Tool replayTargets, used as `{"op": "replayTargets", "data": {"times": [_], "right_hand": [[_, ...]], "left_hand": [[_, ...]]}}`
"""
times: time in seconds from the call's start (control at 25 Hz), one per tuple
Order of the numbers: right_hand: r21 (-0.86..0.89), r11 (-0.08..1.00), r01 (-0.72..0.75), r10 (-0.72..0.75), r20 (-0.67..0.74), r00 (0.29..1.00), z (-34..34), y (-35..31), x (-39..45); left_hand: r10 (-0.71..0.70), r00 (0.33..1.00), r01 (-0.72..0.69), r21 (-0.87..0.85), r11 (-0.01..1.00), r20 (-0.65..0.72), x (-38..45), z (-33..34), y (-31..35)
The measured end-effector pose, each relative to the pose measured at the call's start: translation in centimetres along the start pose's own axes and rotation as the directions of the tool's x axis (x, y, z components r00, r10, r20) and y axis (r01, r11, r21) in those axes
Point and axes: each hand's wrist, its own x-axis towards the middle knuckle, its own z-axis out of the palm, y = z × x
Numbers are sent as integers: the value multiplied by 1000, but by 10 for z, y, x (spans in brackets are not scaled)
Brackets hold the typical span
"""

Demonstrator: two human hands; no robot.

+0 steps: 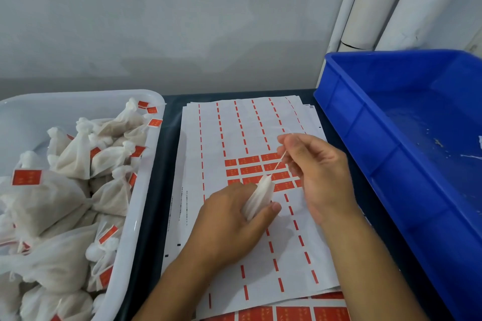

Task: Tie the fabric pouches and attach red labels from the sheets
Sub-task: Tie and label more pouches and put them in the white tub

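A dark table (161, 164) is seen from above, with a pale wall behind it. In the middle, a stack of label sheets (234, 138) is laid flat. Most red labels (250, 169) have been peeled from the top sheet; only thin red strips and a small block of labels remain near its centre.

A white fabric pouch (258, 197) is gripped by the left hand (229, 227), with the thumb and fingers curled round its gathered neck, just above the sheet. A thin string (278, 163) runs up from the pouch top to the right hand (317, 172), where it is pinched between thumb and fingertips and drawn taut. Whether a knot has been formed cannot be told, as the pouch top is blurred.

On the left, a white tub (146, 164) is filled with tied pouches (70, 190), many carrying red labels on their strings. On the right, a blue crate (391, 117) is set touching the table edge; only a few scraps are seen on its floor. White rolls (378, 8) are leaned against the wall behind the crate.
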Motion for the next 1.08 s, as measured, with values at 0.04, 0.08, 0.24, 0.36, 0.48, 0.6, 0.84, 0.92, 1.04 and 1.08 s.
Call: {"op": "replayTargets", "data": {"times": [0.04, 0.08, 0.24, 0.36, 0.48, 0.6, 0.84, 0.92, 1.04, 1.08], "right_hand": [[22, 1000, -10, 11, -24, 1000, 0, 1, 1], [24, 1000, -14, 15, -31, 999, 1, 2, 1], [55, 998, 18, -21, 54, 998, 6, 3, 0], [99, 993, 61, -72, 111, 991, 6, 1, -3], [123, 988, 97, -118, 178, 977, 7, -2, -7], [94, 981, 167, -188, 294, 937, 9, -3, -12], [-188, 911, 367, -239, 484, 842, 25, 14, -26], [-348, 842, 412, -183, 535, 825, 27, 23, -25], [-438, 791, 428, -131, 561, 817, 26, 30, -21], [-439, 795, 419, -116, 568, 815, 26, 31, -21]], "left_hand": [[0, 1000, 0, 15, 1000, -1, 0, 0, 1], [6, 1000, -6, 34, 999, -3, 0, 0, 1], [16, 999, -14, 43, 999, -40, 0, -2, 3], [-54, 978, 27, -133, 991, -202, 2, -5, 8], [-141, 989, 109, -424, 899, -44, 3, -9, 10], [-194, 960, 278, -600, 750, 203, 5, -12, 12], [-353, 909, 346, -873, 345, 221, 11, -22, 8], [-398, 871, 372, -915, 154, 288, 13, -27, 3], [-418, 856, 375, -921, 101, 303, 14, -28, -2], [-432, 851, 374, -922, 102, 298, 15, -28, -3]]}}
